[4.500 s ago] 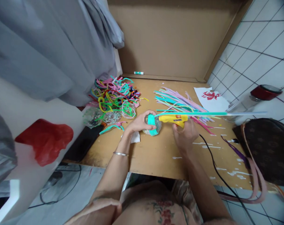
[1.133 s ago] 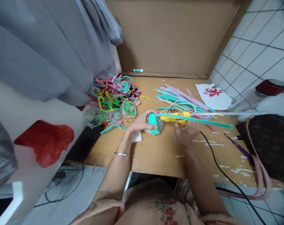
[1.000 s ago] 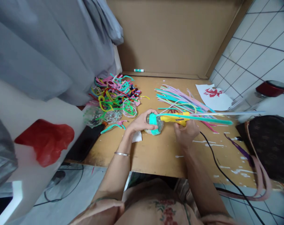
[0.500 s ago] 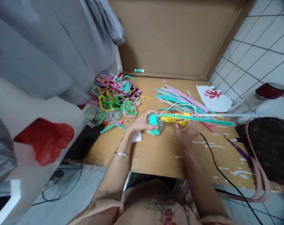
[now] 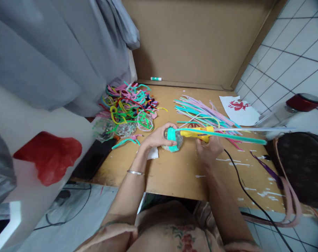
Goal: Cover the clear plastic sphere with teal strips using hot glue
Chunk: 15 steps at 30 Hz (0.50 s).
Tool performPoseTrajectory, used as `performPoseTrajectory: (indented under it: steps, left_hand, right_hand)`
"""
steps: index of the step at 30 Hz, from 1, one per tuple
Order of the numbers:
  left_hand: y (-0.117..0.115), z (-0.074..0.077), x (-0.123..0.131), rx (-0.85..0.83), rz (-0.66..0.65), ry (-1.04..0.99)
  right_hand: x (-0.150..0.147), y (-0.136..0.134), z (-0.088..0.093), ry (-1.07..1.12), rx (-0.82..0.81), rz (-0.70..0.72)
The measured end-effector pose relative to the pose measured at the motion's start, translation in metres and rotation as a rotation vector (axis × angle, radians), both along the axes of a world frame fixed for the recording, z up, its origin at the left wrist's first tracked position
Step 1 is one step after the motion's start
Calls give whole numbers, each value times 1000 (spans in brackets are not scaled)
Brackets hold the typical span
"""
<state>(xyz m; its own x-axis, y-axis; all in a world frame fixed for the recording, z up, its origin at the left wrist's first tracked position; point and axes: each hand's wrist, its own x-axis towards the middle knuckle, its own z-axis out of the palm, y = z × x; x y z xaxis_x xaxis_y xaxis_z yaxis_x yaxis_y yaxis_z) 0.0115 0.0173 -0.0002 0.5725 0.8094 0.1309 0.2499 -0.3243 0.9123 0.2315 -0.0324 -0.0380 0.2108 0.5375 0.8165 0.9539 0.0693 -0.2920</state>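
My left hand (image 5: pixel 156 137) is closed around a clear ball (image 5: pixel 174 140) partly wrapped in teal pipe cleaner, holding it on the wooden table (image 5: pixel 174 168). A long teal pipe cleaner (image 5: pixel 227 135) runs from the ball out to the right. My right hand (image 5: pixel 208 149) grips a yellow glue gun (image 5: pixel 198 133), its nozzle against the ball, with a clear glue stick (image 5: pixel 255 129) sticking out behind it. Its black cord (image 5: pixel 242 189) trails toward me.
A tangle of coloured pipe cleaners (image 5: pixel 127 105) and clear balls (image 5: pixel 114 128) lie left; straight pipe cleaners (image 5: pixel 200 113) lie behind the gun. A paper with a red figure (image 5: pixel 239 109), a red-lidded jar (image 5: pixel 292 110) and a brown bag (image 5: pixel 303 164) stand right. Cardboard wall behind, grey cloth left.
The free end of the teal pipe cleaner has dipped and drifted a little to the right. Both hands, the ball and the glue gun stay almost where they were.
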Motion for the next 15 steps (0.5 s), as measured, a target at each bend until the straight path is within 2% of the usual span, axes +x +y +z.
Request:
performPoseTrajectory:
  steps: [7, 15]
  left_hand:
    - [0, 1, 0, 10, 1, -2]
    - [0, 1, 0, -14, 12, -16]
  right_hand:
    - [2, 0, -1, -26, -26, 1]
    - [-2, 3, 5, 252, -169, -1]
